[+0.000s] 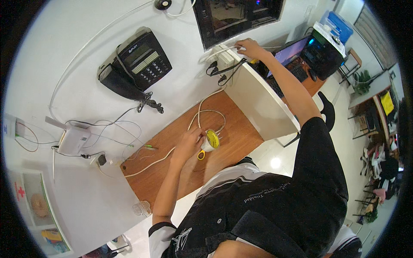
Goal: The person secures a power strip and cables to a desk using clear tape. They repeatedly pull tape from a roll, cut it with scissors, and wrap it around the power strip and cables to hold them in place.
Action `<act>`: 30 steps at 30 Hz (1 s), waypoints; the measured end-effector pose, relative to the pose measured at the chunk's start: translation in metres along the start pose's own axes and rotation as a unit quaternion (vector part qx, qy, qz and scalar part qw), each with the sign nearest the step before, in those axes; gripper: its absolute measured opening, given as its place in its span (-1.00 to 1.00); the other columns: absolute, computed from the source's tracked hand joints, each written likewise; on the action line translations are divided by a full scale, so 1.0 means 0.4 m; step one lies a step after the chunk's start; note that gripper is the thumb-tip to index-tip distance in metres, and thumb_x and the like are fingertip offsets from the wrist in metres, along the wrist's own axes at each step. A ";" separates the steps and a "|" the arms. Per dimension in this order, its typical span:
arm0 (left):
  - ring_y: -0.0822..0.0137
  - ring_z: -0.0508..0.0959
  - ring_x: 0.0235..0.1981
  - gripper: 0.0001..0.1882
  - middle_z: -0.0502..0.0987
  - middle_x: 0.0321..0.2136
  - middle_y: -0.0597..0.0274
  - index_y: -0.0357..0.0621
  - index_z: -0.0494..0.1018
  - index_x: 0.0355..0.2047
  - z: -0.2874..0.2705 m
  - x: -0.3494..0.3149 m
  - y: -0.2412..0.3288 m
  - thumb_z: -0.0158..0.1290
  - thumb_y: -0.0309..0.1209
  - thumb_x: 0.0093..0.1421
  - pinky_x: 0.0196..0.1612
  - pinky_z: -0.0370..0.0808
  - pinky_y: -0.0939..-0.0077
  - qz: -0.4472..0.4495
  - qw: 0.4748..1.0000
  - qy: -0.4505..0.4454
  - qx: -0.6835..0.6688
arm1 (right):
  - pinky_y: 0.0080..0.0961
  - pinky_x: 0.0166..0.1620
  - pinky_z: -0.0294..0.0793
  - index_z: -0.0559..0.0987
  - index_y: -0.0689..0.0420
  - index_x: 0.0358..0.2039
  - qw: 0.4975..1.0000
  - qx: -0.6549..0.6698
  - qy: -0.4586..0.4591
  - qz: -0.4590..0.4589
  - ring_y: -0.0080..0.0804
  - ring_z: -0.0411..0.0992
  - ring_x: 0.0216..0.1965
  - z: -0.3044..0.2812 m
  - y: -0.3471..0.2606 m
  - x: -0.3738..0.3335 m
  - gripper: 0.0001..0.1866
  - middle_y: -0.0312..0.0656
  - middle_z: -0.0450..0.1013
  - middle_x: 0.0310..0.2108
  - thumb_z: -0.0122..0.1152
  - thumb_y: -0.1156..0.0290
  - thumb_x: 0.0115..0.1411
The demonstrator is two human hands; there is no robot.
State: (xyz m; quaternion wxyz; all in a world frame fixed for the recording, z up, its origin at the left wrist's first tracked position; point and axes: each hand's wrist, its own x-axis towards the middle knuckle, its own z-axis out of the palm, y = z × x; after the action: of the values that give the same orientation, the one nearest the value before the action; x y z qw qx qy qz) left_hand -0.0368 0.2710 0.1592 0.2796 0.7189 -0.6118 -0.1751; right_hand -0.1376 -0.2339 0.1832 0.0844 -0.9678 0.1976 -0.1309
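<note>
My left hand (191,142) is over the brown desk, its fingers closed at the side of a squat roll with a yellow round face (213,139) and a pale side, which looks like a roll of tape. Just below the roll shows a yellow finger loop (201,155), like a scissors handle; whether my hand holds it too, I cannot tell. Stretched up to the right, my right hand (251,48) pinches a white cable (230,48) above the partition's top edge. Beside it a white power strip (223,58) sits at the wall end, with black plugs (213,68) hanging below.
A black desk phone (144,60) hangs on the wall, and a white router (74,139) with thin wires is further left. White cable crosses the brown desk (236,124). Behind the white partition (254,101) stand a laptop (292,53) and a black computer case (322,56).
</note>
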 end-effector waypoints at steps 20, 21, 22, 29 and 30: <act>-0.07 0.66 -0.27 -0.86 0.65 -0.32 -0.04 -0.21 0.58 -0.24 0.022 0.176 0.116 0.23 -0.46 0.22 -0.17 0.56 0.14 -0.083 0.990 0.103 0.040 | -0.43 -0.21 0.55 0.65 0.14 -0.26 0.971 0.162 0.175 0.011 -0.43 0.58 -0.26 -0.009 0.018 0.073 -0.76 -0.25 0.61 -0.20 0.52 0.34 0.13; -0.06 0.66 -0.29 -0.87 0.64 -0.33 -0.04 -0.21 0.57 -0.24 0.016 0.186 0.140 0.23 -0.45 0.22 -0.19 0.56 0.13 -0.092 0.989 0.110 0.028 | -0.46 -0.21 0.56 0.66 0.14 -0.26 0.969 0.196 0.147 0.030 -0.47 0.58 -0.26 0.003 0.024 0.073 -0.77 -0.26 0.62 -0.19 0.52 0.35 0.13; -0.05 0.66 -0.29 -0.86 0.65 -0.33 -0.04 -0.22 0.58 -0.24 0.010 0.193 0.157 0.23 -0.45 0.23 -0.19 0.56 0.15 -0.105 0.989 0.104 0.021 | -0.48 -0.18 0.56 0.65 0.15 -0.25 0.962 0.237 0.137 0.026 -0.48 0.59 -0.24 0.012 0.020 0.067 -0.77 -0.25 0.62 -0.17 0.51 0.36 0.14; 0.18 0.70 -0.33 -0.81 0.69 -0.34 0.01 -0.30 0.62 -0.19 -0.074 0.289 0.283 0.23 -0.44 0.25 -0.19 0.61 0.34 -0.176 0.979 0.090 -0.053 | -0.47 -0.05 0.58 0.57 0.19 -0.12 0.902 0.419 0.105 -0.008 -0.49 0.55 -0.10 0.025 -0.008 -0.037 -0.71 -0.22 0.57 -0.13 0.46 0.39 0.21; 0.23 0.70 -0.33 -0.81 0.69 -0.34 0.02 -0.30 0.61 -0.19 -0.096 0.303 0.310 0.23 -0.43 0.25 -0.19 0.61 0.37 -0.199 0.973 0.089 -0.077 | -0.46 -0.03 0.57 0.55 0.20 -0.11 0.899 0.426 0.100 0.000 -0.48 0.54 -0.08 -0.025 -0.050 -0.067 -0.70 -0.22 0.56 -0.14 0.45 0.40 0.22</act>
State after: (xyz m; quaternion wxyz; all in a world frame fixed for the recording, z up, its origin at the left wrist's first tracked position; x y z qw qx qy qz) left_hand -0.0881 0.1479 0.2766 0.3466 0.8156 -0.4136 -0.2089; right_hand -0.1571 -0.2059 0.1910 0.4686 -0.8213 0.1300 -0.2984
